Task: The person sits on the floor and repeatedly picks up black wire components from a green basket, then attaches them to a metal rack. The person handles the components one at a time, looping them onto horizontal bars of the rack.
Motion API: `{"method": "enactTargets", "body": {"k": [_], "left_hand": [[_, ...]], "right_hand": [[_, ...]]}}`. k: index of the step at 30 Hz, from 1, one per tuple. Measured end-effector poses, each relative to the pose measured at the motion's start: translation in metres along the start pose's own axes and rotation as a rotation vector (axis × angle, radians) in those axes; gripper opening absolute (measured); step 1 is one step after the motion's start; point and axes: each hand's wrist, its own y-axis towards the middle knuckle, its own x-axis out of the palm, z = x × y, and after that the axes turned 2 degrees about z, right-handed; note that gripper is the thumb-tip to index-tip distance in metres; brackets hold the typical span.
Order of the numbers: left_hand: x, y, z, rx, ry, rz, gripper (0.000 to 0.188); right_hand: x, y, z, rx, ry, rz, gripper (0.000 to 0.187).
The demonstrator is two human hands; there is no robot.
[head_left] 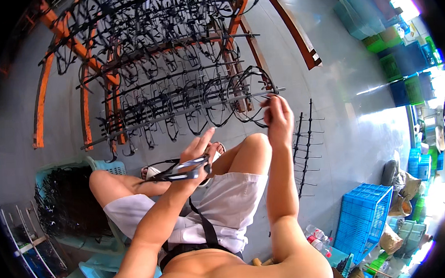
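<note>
Around the fingers and wrist of my left hand (199, 153) sit several glossy black curved loops (184, 170); its index finger points forward. My right hand (278, 115) is raised at the right end of a dark horizontal rod (146, 127). Its fingers are closed on a thin black loop (251, 68) at that rod end, partly hidden behind them. More black loops hang along this rod, to the left of my right hand.
An orange metal rack (82, 49) holds several rods of black loops. On the left, a light-green plastic chair (114, 168) carries a pile of black pieces. Pronged rods (304, 157) lie on the floor to the right, near a blue crate (365, 207) and plastic bottles (318, 239).
</note>
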Motion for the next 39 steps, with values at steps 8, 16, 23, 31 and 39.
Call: {"method": "enactTargets", "body": {"k": [8, 16, 23, 31, 39], "left_hand": [[0.030, 0.026, -0.007, 0.032, 0.271, 0.053, 0.017], [0.031, 0.029, -0.013, 0.032, 0.254, 0.050, 0.015], [0.028, 0.032, -0.014, 0.014, 0.138, 0.099, 0.012], [0.025, 0.051, -0.004, -0.279, -0.076, 0.146, 0.014], [0.022, 0.056, 0.000, -0.409, -0.136, 0.147, 0.016]], "right_hand": [[0.018, 0.047, 0.074, 0.287, 0.136, -0.127, 0.022], [0.026, 0.047, 0.079, 0.318, 0.236, -0.194, 0.026], [0.019, 0.042, 0.079, 0.337, 0.337, -0.260, 0.024], [0.005, 0.012, 0.096, 0.263, 0.367, -0.171, 0.024], [-0.003, -0.017, 0.107, 0.294, 0.572, -0.179, 0.024]]}}
